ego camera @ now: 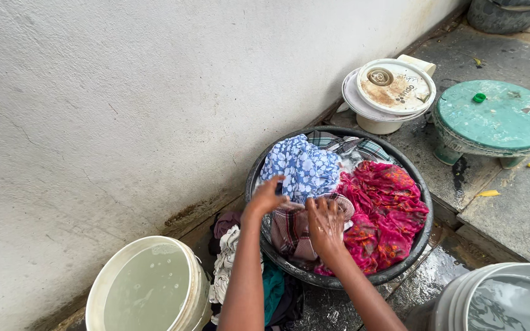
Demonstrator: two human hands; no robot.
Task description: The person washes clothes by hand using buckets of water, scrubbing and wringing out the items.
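The left hand (267, 197) is closed on the edge of the blue cloth (302, 167), fingers curled over a fold at the near-left side of the basin (423, 228). The right hand (326, 224) lies flat, fingers spread apart and gripping nothing, pressing down on the checked cloth (289, 232), which sits at the near side of the basin just below the blue cloth. Both forearms come in from the bottom edge and cross the basin's near rim.

The blue cloth, with a white flower print, is heaped in the upper left of the basin and touches the checked cloth at its lower edge. A pink cloth (385, 211) with a red pattern fills the right half of the basin, touching both of the others. Behind the blue cloth, at the far rim of the basin, lies a green plaid cloth (351, 146).

The basin is round, dark and metal, and stands on the wet floor (427, 279) next to the white wall (124, 104). Just left of the basin, between it and the wall, is a pile of clothes (227, 260) on the floor. Left of that pile stands a cream bucket (148, 288) of cloudy water. Near-right of the basin is a white tub (498, 297), also with water. Beyond the basin sits a white container (387, 92) with a stained lid, and to its right a green stool (495, 119) with a small green cap (479, 97) on top.
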